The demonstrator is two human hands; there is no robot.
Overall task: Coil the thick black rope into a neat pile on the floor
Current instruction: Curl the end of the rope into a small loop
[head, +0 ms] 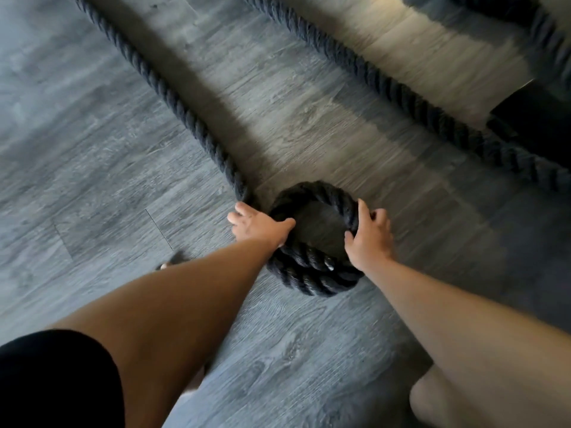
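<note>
Fingers [364, 211] of the right hand [369, 234] are curled over the thick black twisted rope [312, 267], coiled on the grey wood-grain floor [92, 149]; its left rim is gripped by the left hand [258, 225] (two loose lengths trail away).

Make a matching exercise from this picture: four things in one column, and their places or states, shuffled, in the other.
Column A
1. left hand
2. right hand
3. coil
4. straight rope

Column B
a. stacked in a small ring
b. on the coil's right rim
c. stretches away up-left across the floor
d. on the coil's left rim

Pairs: 1-d, 2-b, 3-a, 4-c
</note>
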